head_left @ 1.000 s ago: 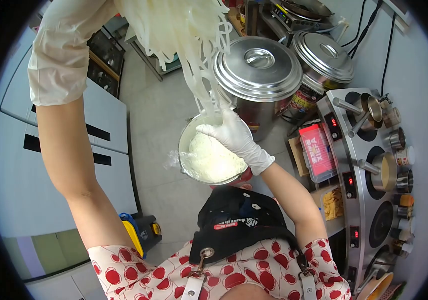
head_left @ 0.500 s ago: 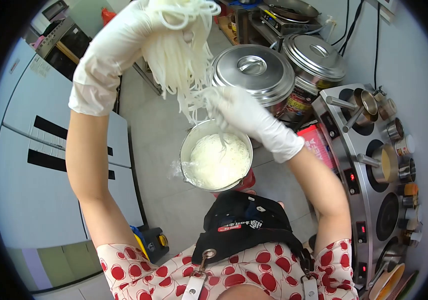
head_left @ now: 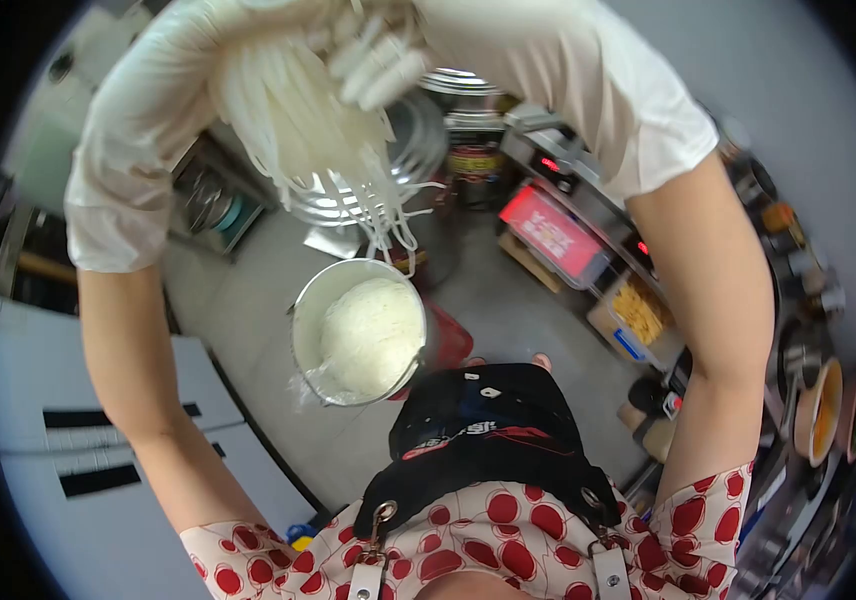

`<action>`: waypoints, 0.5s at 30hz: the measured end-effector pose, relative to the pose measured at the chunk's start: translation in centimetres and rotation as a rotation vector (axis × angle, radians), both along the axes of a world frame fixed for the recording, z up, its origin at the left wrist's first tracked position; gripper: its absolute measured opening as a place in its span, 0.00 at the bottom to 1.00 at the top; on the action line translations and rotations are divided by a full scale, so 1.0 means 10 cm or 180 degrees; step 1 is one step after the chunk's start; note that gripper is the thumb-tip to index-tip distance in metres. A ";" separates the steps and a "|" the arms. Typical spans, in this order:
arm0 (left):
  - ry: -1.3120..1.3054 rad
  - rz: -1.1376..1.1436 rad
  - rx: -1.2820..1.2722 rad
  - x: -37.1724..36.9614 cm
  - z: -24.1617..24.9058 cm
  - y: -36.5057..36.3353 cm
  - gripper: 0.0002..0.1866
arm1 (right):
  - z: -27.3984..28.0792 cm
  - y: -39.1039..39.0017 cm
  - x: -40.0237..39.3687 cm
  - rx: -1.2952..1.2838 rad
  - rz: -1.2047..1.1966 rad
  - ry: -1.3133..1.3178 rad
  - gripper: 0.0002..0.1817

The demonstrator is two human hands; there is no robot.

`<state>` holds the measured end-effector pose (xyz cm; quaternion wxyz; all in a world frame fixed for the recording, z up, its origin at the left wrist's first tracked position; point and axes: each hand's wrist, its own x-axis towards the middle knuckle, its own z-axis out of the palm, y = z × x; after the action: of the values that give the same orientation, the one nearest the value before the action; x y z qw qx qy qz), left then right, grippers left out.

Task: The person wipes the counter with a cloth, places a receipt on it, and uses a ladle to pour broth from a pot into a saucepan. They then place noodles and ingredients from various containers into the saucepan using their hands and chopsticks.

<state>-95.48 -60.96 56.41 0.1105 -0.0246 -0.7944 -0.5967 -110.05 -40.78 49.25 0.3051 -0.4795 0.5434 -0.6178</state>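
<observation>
A bundle of thick white noodles hangs high in front of me, its loose strands trailing toward the bucket. My left hand, in a white glove, is closed round the upper part of the bundle; the frame's top edge cuts it off. Against the bundle's right side, my gloved right hand has its fingers curled, blurred by motion. Below stands a metal bucket with a wire handle, holding a pale mass of noodles. Clear plastic film hangs over its near left rim.
Large lidded steel pots stand behind the noodles. A red-and-white box and a tub of yellow pieces sit low at right. White cabinet doors line the left. Bowls stand far right.
My right hand has moved up from the lower strands to the bundle's top. Both arms are raised higher, and the bundle sits further left. The view has turned.
</observation>
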 end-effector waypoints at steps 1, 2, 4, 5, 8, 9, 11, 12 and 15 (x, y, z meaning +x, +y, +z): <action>0.0053 -0.0006 0.0153 -0.18 0.05 0.08 0.22 | -0.01 0.15 -0.12 0.0010 -0.0210 0.0014 0.17; 0.0054 -0.0192 0.0199 -0.40 -0.01 0.15 0.22 | -0.02 0.34 -0.23 0.0025 -0.0433 0.0038 0.17; 0.0206 -0.0662 0.0266 -0.88 0.03 0.49 0.21 | 0.01 0.78 -0.46 0.0010 -0.0844 0.0080 0.17; 0.0286 -0.0866 0.0290 -1.06 0.04 0.66 0.20 | 0.02 0.97 -0.55 -0.0012 -0.1017 0.0106 0.17; 0.0536 -0.1414 0.0359 -1.63 0.13 1.27 0.17 | 0.12 1.54 -0.84 -0.0089 -0.1476 0.0200 0.17; 0.0672 -0.1596 0.0433 -1.68 0.08 1.32 0.16 | 0.13 1.58 -0.80 -0.0068 -0.1627 0.0287 0.17; 0.0848 -0.1922 0.0488 -2.09 0.29 1.90 0.14 | 0.37 2.07 -1.06 -0.0121 -0.1892 0.0366 0.17; 0.0941 -0.2061 0.0523 -2.25 0.36 2.12 0.14 | 0.46 2.24 -1.16 -0.0141 -0.2001 0.0410 0.17; 0.1206 -0.2415 0.0615 -2.85 0.58 2.79 0.11 | 0.76 2.77 -1.62 -0.0214 -0.2267 0.0525 0.17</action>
<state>-123.93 -33.04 62.24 0.0290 -0.4135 -0.6352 -0.6517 -126.20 -13.12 56.82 0.0102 -0.3182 0.6785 -0.6621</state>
